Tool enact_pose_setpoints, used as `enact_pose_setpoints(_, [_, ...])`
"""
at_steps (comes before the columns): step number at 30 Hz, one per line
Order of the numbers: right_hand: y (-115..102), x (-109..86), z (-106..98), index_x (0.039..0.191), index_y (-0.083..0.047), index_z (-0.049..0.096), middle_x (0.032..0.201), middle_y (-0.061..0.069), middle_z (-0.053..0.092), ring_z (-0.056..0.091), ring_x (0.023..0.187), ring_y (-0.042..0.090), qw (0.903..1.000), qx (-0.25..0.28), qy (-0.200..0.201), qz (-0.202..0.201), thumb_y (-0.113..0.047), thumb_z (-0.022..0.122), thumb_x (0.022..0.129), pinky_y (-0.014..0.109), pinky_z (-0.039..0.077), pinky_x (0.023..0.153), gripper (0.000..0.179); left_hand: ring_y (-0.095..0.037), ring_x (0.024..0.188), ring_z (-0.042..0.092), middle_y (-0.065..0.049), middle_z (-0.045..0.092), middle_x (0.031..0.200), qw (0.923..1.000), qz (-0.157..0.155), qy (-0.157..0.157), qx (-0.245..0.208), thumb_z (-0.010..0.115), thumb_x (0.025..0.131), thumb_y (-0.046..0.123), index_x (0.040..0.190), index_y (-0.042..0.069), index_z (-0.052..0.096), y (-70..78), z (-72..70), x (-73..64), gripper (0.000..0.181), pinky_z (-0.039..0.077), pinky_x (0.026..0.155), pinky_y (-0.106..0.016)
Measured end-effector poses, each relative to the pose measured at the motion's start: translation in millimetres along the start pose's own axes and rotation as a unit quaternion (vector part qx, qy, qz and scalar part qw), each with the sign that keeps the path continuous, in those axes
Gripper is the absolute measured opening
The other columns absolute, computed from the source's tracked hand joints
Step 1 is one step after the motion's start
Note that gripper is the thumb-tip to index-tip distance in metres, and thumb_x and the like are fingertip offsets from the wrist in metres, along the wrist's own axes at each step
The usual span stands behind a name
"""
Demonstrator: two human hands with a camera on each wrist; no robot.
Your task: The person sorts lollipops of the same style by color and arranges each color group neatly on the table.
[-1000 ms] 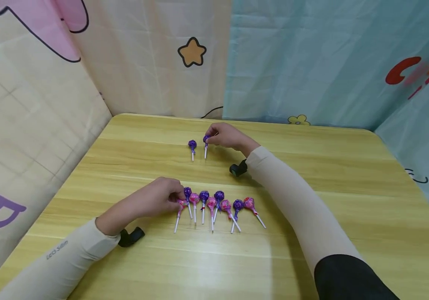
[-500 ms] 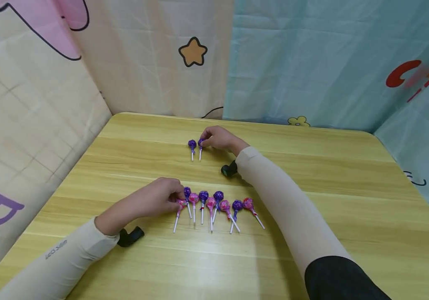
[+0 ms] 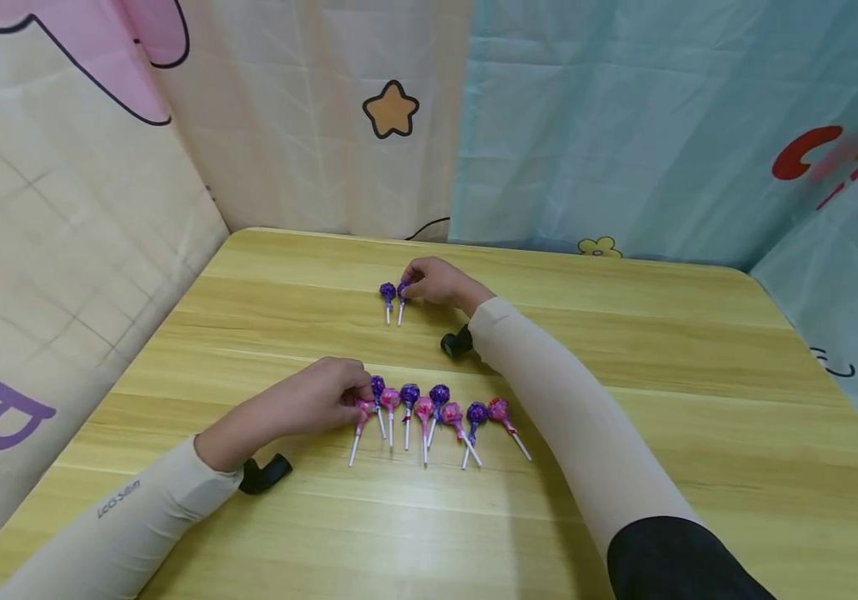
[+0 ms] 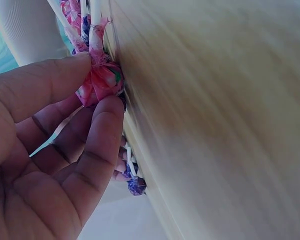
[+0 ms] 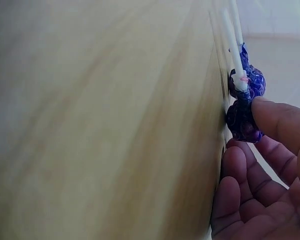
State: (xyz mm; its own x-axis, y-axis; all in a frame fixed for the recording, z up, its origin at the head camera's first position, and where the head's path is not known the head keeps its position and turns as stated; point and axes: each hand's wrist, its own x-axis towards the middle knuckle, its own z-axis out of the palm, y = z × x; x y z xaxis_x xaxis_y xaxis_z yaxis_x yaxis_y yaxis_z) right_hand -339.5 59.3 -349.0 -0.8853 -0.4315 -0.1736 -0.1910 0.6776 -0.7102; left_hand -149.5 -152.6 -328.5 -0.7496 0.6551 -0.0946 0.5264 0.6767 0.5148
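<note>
At the left end of a row of several wrapped lollipops, my left hand (image 3: pixel 316 396) pinches a pink lollipop (image 4: pixel 105 82) by its head between thumb and fingertip. Its white stick points toward me in the head view. Farther back on the table, my right hand (image 3: pixel 438 281) holds a purple lollipop (image 5: pixel 243 122), thumb against the wrapper and the other fingers curled beneath. A second purple lollipop (image 3: pixel 387 290) lies just left of that one, nearly parallel. Pink and purple heads alternate along the row, from a purple lollipop (image 3: pixel 377 387) to a pink-red lollipop (image 3: pixel 499 408) at the right end.
Everything lies on a light wooden table (image 3: pixel 669 350) with rounded far corners. Printed curtains (image 3: pixel 309 125) hang right behind its back edge and along both sides. Near the right end of the row, two lollipop sticks cross.
My right hand has slid the purple lollipop left, close beside the other purple one, and then stayed there. The left hand keeps its pinch in the same place.
</note>
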Motion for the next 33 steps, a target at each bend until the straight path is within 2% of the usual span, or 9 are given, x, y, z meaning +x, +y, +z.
enact_pose_setpoints(7, [-2.1, -4.1, -0.9, 0.115, -0.007, 0.060, 0.113, 0.007, 0.059, 0.051, 0.091, 0.021, 0.9999, 0.008, 0.007, 0.010, -0.020, 0.066, 0.096, 0.029, 0.044, 0.076, 0.024, -0.011, 0.071, 0.049, 0.004, 0.054, 0.080, 1.0000, -0.001, 0.001, -0.003, 0.074, 0.087, 0.003, 0.083, 0.013, 0.064, -0.5, 0.6, 0.7, 0.014, 0.045, 0.062, -0.027])
enact_pose_setpoints(14, [-0.5, -5.6, -2.4, 0.115, -0.007, 0.060, 0.111, 0.007, 0.060, 0.051, 0.091, 0.022, 0.9998, 0.017, 0.006, 0.001, -0.024, 0.066, 0.097, 0.030, 0.043, 0.075, 0.026, -0.010, 0.071, 0.048, 0.004, 0.053, 0.079, 1.0000, -0.001, 0.002, -0.001, 0.074, 0.087, 0.003, 0.083, 0.013, 0.064, -2.5, 0.5, 1.0, 0.015, 0.045, 0.062, -0.027])
enact_pose_setpoints(18, [2.1, -10.3, -5.2, 0.117, -0.007, 0.060, 0.111, 0.007, 0.060, 0.054, 0.093, 0.022, 0.9994, 0.034, 0.000, 0.003, -0.025, 0.065, 0.097, 0.031, 0.045, 0.077, 0.027, -0.011, 0.071, 0.048, 0.004, 0.053, 0.080, 1.0000, 0.001, 0.002, 0.001, 0.074, 0.087, 0.004, 0.083, 0.013, 0.065, -3.3, 0.5, 0.7, 0.013, 0.045, 0.062, -0.027])
enact_pose_setpoints(21, [1.6, -17.9, -9.6, 0.117, -0.008, 0.060, 0.110, 0.008, 0.061, 0.055, 0.093, 0.023, 0.9996, 0.028, -0.003, -0.006, -0.025, 0.065, 0.097, 0.032, 0.045, 0.077, 0.027, -0.011, 0.071, 0.049, 0.004, 0.054, 0.080, 1.0000, -0.001, 0.004, 0.002, 0.074, 0.087, 0.004, 0.084, 0.013, 0.065, -4.0, 0.5, 0.4, 0.013, 0.045, 0.062, -0.027])
enact_pose_setpoints(26, [-2.2, -42.1, -20.6, 0.116, -0.008, 0.061, 0.111, 0.007, 0.061, 0.053, 0.097, 0.023, 0.9992, 0.000, 0.007, -0.038, -0.026, 0.065, 0.096, 0.036, 0.046, 0.083, 0.027, -0.011, 0.072, 0.049, 0.004, 0.054, 0.080, 1.0000, -0.004, 0.005, 0.000, 0.074, 0.087, 0.004, 0.084, 0.013, 0.065, -5.2, 0.5, 0.8, 0.013, 0.045, 0.062, -0.028])
enact_pose_setpoints(29, [-3.9, -63.7, -26.1, 0.116, -0.008, 0.062, 0.111, 0.006, 0.061, 0.055, 0.100, 0.023, 0.9985, -0.002, 0.003, -0.055, -0.025, 0.064, 0.097, 0.039, 0.046, 0.088, 0.025, -0.011, 0.072, 0.049, 0.004, 0.054, 0.080, 1.0000, -0.003, 0.004, -0.002, 0.074, 0.087, 0.004, 0.084, 0.013, 0.065, -4.6, 1.4, 1.7, 0.013, 0.045, 0.062, -0.028])
enact_pose_setpoints(33, [-5.4, -94.2, -29.3, 0.117, -0.006, 0.062, 0.109, 0.005, 0.063, 0.058, 0.102, 0.022, 0.9967, 0.001, -0.014, -0.080, -0.024, 0.064, 0.098, 0.040, 0.048, 0.088, 0.026, -0.011, 0.071, 0.049, 0.005, 0.054, 0.080, 1.0000, -0.007, 0.004, -0.001, 0.074, 0.087, 0.004, 0.084, 0.013, 0.065, -2.7, 2.8, 1.6, 0.013, 0.046, 0.062, -0.027])
